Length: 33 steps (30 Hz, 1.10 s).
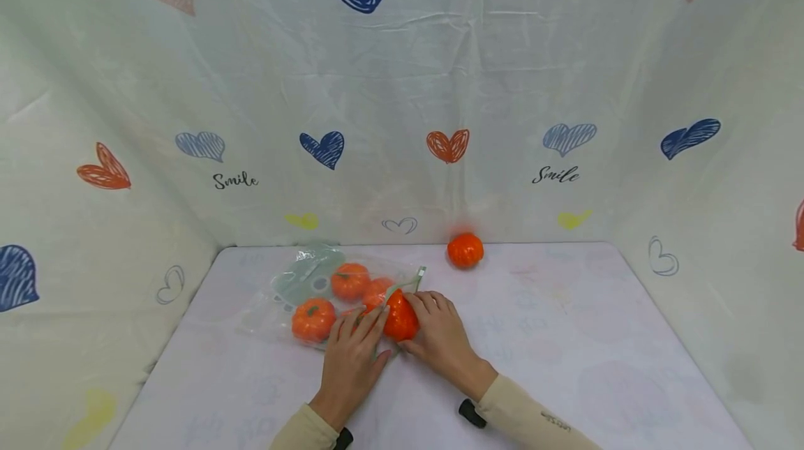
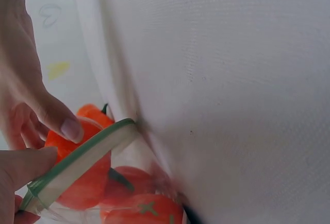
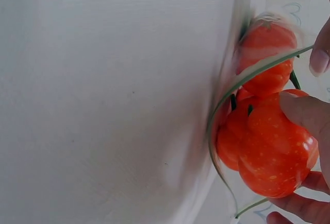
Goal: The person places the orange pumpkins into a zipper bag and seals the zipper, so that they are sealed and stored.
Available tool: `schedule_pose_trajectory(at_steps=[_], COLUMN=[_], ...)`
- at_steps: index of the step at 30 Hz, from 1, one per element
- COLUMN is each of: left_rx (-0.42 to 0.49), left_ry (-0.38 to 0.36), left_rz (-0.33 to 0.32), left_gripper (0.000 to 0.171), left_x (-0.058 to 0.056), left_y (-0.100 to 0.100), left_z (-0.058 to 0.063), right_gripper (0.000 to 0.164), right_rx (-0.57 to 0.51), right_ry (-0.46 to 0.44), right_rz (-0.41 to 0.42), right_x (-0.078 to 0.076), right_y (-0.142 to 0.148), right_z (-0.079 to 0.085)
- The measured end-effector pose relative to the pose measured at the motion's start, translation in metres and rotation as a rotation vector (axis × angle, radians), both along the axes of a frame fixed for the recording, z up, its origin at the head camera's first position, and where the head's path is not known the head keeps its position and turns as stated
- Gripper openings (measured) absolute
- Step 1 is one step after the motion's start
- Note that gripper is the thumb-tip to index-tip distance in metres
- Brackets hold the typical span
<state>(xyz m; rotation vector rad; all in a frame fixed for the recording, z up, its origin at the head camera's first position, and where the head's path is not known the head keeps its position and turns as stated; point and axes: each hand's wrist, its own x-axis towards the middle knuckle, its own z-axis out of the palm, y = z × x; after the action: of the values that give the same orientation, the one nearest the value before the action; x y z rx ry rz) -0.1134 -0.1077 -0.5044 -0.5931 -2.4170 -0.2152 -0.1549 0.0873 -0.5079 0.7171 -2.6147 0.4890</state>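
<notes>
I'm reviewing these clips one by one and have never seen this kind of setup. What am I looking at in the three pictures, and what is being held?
There is no machine here: a person works with two bare hands, wearing three cameras. The wide picture comes from the head and looks down on a white table hung round with heart-printed cloth. The other two come from the wrists, very close to the work.

On the table lies a clear plastic bag with a green-edged mouth, with small orange pumpkins inside it. One loose pumpkin sits apart near the back.

The left hand pinches the bag's green rim. The right hand grips a held pumpkin at the bag's mouth, fingers curled round it.
</notes>
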Motion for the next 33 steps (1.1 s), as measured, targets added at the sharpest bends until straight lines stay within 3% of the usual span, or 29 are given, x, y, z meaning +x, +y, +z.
schedule_pose_trajectory(at_steps=[14, 24, 33], left_rx=[0.018, 0.038, 0.015], left_ry=[0.008, 0.043, 0.041], left_rz=[-0.013, -0.051, -0.04], left_gripper=[0.08, 0.08, 0.082], left_x=[0.0, -0.001, 0.0], left_y=[0.0, 0.0, 0.0], left_z=[-0.001, -0.002, -0.003], right_gripper=[0.084, 0.083, 0.077], right_rx=[0.019, 0.02, 0.022], right_ry=[-0.052, -0.012, -0.101], right_rz=[-0.01, -0.018, -0.061], right_x=[0.006, 0.0, -0.007], right_y=[-0.002, -0.014, -0.027], right_z=[-0.006, -0.008, -0.011])
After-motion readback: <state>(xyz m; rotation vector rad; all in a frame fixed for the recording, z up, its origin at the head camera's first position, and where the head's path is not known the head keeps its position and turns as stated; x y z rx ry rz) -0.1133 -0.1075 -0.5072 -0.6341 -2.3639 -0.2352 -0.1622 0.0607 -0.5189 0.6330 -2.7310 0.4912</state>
